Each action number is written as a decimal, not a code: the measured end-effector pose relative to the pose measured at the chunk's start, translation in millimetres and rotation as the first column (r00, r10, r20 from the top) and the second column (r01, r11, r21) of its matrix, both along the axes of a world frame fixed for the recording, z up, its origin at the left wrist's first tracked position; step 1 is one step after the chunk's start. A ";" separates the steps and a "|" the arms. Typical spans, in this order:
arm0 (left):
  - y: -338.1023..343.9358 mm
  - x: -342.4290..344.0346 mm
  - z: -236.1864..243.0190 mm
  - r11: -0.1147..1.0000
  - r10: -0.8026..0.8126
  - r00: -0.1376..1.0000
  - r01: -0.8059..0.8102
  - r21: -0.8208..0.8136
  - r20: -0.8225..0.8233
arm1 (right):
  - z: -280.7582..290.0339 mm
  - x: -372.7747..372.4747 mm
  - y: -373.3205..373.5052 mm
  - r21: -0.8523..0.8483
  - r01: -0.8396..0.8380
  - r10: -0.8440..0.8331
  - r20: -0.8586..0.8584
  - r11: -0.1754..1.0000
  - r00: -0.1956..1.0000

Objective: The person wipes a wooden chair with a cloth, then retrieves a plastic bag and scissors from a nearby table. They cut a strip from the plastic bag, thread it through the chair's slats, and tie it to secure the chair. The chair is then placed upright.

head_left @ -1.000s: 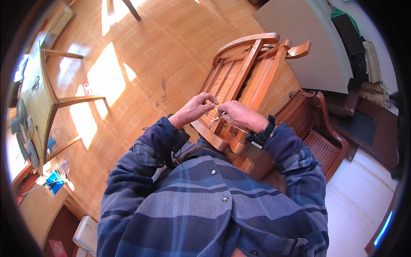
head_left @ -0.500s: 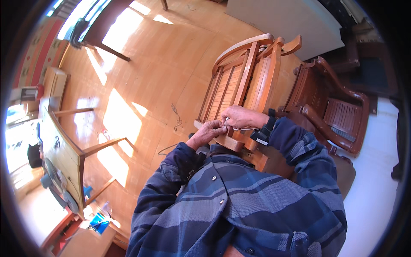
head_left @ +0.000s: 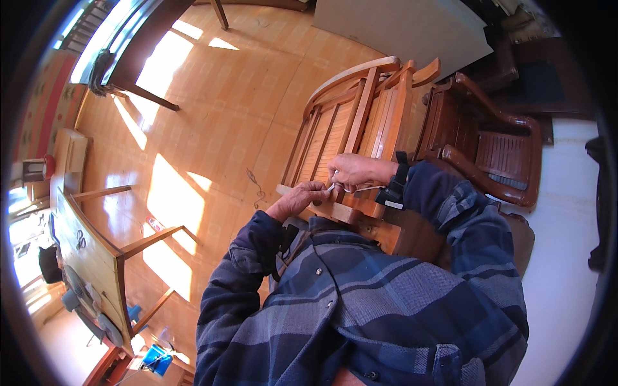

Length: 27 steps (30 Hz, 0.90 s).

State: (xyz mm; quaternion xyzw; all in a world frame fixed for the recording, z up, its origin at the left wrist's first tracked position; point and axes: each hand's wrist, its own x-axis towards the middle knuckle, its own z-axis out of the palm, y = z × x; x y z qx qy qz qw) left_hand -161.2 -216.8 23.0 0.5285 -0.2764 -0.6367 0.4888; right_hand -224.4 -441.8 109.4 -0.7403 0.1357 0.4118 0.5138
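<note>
In front of my waist, my left hand point(head_left: 298, 197) and my right hand point(head_left: 358, 172) work close together, fingers pinched. Between them is a thin white cord point(head_left: 369, 188); one strand of it runs right, under my right hand toward the wrist strap. Both hands are over the near end of a light-brown wooden chair point(head_left: 343, 211), which has slatted panels and curved rails. The fingertips partly cover the cord, so I cannot tell whether it is knotted or how it meets the wood.
A dark-brown wooden armchair point(head_left: 505, 161) stands to the right. At the left is a table point(head_left: 100, 241) with scissors point(head_left: 81, 239) on it. Another dark table point(head_left: 145, 61) is at the far left. A thin dark wire point(head_left: 256, 186) lies on the sunlit floor point(head_left: 232, 122).
My hands have drawn slightly apart, and a short white piece of cord now shows between the fingertips. The whole view has shifted a little.
</note>
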 end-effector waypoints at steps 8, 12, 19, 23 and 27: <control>7.6 -1.9 -15.2 0.997 0.047 0.998 -0.049 -0.060 -0.039 | -7.3 0.5 -1.2 0.031 0.150 -0.144 -0.140 0.988 0.980; 13.8 -2.8 -17.5 0.995 0.093 0.993 -0.096 -0.037 -0.077 | -6.3 9.9 1.4 0.040 0.113 -0.105 -0.150 0.993 0.983; 19.6 8.2 -13.4 0.978 0.164 0.986 -0.157 -0.135 0.040 | 3.0 25.2 11.4 0.012 -0.015 0.017 -0.171 1.000 0.985; 15.3 11.0 -10.7 0.994 0.097 0.992 -0.092 0.057 -0.085 | 9.1 32.5 18.2 -0.033 -0.027 0.021 -0.185 0.999 0.983; 16.2 11.2 -9.8 0.993 0.118 0.984 -0.116 0.021 -0.133 | 16.7 34.1 18.6 -0.061 -0.036 0.026 -0.160 0.997 0.987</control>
